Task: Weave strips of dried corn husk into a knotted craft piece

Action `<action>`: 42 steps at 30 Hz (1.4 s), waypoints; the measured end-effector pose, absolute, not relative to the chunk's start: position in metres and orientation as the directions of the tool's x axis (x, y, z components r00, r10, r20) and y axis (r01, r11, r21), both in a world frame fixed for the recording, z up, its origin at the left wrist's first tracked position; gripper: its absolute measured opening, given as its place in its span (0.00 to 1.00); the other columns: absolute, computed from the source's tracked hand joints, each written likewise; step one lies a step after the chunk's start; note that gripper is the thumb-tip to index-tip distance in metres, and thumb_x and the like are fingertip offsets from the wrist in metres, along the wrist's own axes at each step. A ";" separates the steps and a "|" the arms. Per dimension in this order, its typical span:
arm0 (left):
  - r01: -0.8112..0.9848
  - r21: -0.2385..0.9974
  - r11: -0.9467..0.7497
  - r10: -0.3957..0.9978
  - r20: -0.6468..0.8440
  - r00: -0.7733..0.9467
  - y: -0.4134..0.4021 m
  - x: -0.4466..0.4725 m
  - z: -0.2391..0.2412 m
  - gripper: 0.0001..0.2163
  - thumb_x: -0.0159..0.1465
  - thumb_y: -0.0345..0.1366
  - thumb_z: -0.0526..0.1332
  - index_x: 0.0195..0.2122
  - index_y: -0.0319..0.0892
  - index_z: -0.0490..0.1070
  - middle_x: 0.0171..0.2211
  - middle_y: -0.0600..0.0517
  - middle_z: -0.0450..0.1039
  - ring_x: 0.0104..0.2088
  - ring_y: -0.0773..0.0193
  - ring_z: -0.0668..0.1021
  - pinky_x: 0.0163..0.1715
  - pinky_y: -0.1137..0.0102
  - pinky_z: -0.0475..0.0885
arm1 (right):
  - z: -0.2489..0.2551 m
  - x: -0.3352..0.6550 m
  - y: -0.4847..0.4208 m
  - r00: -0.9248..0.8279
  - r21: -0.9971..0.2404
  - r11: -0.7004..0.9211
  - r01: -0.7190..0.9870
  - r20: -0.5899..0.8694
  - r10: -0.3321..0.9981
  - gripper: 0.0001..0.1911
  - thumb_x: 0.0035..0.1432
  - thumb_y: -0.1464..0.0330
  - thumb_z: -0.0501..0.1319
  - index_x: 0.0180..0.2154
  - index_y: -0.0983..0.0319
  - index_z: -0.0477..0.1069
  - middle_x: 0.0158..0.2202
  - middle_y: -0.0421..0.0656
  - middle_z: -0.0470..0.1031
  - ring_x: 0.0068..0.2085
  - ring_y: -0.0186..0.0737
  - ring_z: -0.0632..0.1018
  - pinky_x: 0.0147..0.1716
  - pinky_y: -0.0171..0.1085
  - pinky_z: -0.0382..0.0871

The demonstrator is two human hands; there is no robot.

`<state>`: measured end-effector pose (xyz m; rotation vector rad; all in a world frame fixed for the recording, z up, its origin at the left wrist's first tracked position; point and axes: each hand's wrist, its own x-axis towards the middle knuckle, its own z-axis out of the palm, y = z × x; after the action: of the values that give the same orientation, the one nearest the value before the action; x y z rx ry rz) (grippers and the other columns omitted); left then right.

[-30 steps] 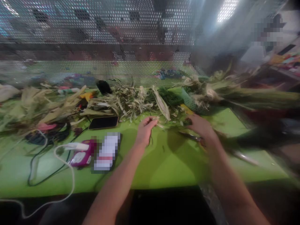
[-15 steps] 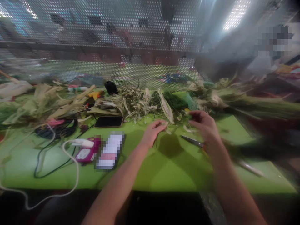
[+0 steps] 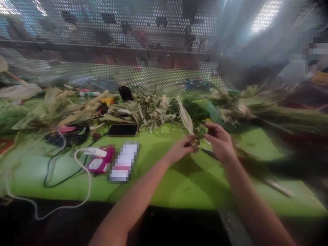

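Observation:
My left hand (image 3: pixel 181 150) is closed in a pinch above the green tabletop (image 3: pixel 161 188); what lies in its fingertips is too small and blurred to name. Close beside it, my right hand (image 3: pixel 219 140) pinches a small green leafy piece (image 3: pixel 201 131) between thumb and fingers. The fingertips of both hands nearly meet. Just behind them a pale dried corn husk (image 3: pixel 185 118) leans on the plant heap. A pair of scissors (image 3: pixel 208 152) lies under the right hand, its blades showing and its handles hidden.
Dried husks and shredded plant strips (image 3: pixel 156 109) line the back. On the left lie a black phone (image 3: pixel 122 130), a lit phone (image 3: pixel 124 160), a magenta power bank (image 3: pixel 98 164) and cables (image 3: pixel 89 186). A pale-handled tool (image 3: pixel 278 187) rests at right. Perforated metal (image 3: pixel 153 77) stands behind.
My left hand has moved right, up to my right hand. The right hand has shifted slightly down, with the green piece now at its fingertips. The view has shifted a little.

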<state>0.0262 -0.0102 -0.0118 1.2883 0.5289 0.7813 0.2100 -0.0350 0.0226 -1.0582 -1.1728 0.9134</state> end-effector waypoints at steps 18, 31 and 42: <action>0.128 0.985 -0.117 0.897 0.049 0.439 0.004 -0.001 -0.006 0.05 0.58 0.37 0.65 0.32 0.42 0.76 0.47 0.43 0.74 0.47 0.54 0.75 0.52 0.59 0.67 | 0.026 0.224 -0.030 0.351 -0.915 0.400 -0.053 0.358 0.865 0.18 0.50 0.67 0.69 0.45 0.54 0.74 0.42 0.42 0.74 0.41 0.37 0.75 0.42 0.37 0.72; -0.273 0.916 0.294 0.761 -0.051 0.647 -0.014 0.018 0.005 0.10 0.54 0.38 0.71 0.31 0.38 0.75 0.54 0.45 0.72 0.41 0.65 0.76 0.46 0.66 0.69 | 0.023 0.201 -0.039 0.241 -0.941 0.338 0.024 0.333 0.912 0.18 0.53 0.62 0.67 0.47 0.54 0.70 0.42 0.43 0.75 0.41 0.40 0.76 0.41 0.40 0.72; -0.347 0.842 0.414 0.798 -0.152 0.583 0.000 0.004 -0.004 0.14 0.52 0.38 0.72 0.34 0.37 0.72 0.32 0.49 0.78 0.31 0.65 0.79 0.39 0.67 0.74 | 0.020 0.225 -0.024 0.397 -0.923 0.296 0.247 0.375 0.838 0.17 0.50 0.66 0.67 0.44 0.58 0.73 0.37 0.41 0.75 0.36 0.38 0.76 0.37 0.37 0.71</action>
<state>0.0041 0.0000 -0.0037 0.8676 0.6007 0.7761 0.2248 -0.0243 0.0197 -1.2475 -1.1373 0.5338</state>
